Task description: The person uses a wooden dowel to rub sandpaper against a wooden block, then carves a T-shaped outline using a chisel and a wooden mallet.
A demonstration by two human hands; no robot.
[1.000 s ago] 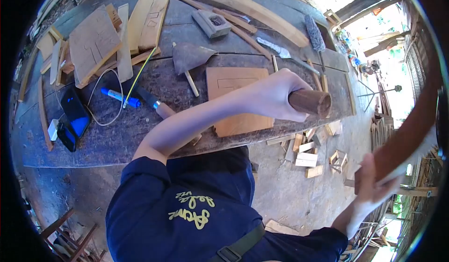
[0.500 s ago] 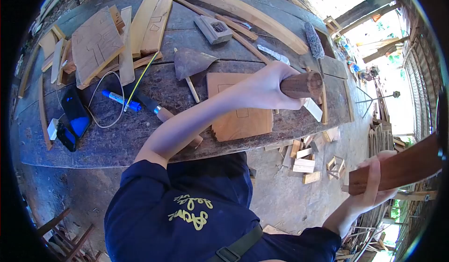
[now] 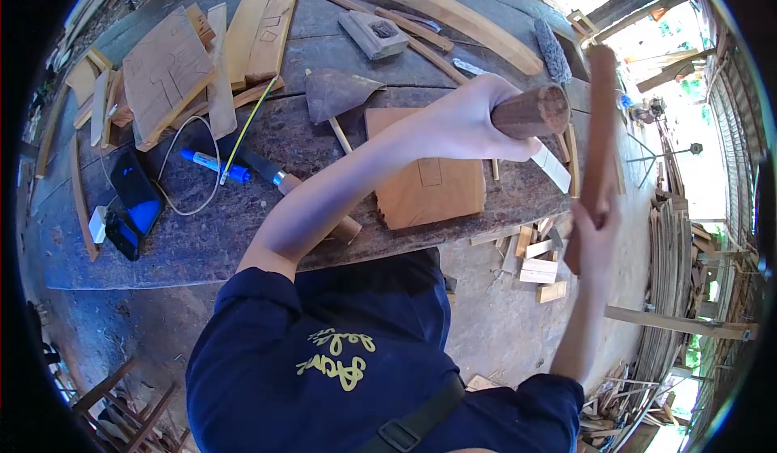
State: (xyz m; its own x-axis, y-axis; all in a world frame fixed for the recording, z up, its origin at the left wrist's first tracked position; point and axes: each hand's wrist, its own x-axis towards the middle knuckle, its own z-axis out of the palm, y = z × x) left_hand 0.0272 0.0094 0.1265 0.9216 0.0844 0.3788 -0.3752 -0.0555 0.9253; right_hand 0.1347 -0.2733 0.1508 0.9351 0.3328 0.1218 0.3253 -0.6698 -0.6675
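My left hand (image 3: 473,117) is closed round the thick, round wooden handle of what looks like a chisel (image 3: 530,112); its lower end is hidden behind the hand. Beneath is a flat wooden board (image 3: 433,194) with a pencilled rectangle, lying near the table's edge. A pale flat strip (image 3: 552,168) shows just past my fingers. To the right, my right hand (image 3: 597,222) grips a long brown wooden bar (image 3: 601,121), raised upright beside the handle and apart from it in the picture.
On the worktable (image 3: 202,251) lie another wooden-handled tool (image 3: 344,228), a blue marker (image 3: 214,164), a phone (image 3: 133,190), a triangular-headed tool (image 3: 341,95), a grey block (image 3: 374,36) and a marked board (image 3: 168,77). Offcuts (image 3: 538,271) litter the floor.
My right hand has swung the wooden bar up and left from low on the right, turning it from nearly level to upright. My left hand keeps its grip, slightly higher in view.
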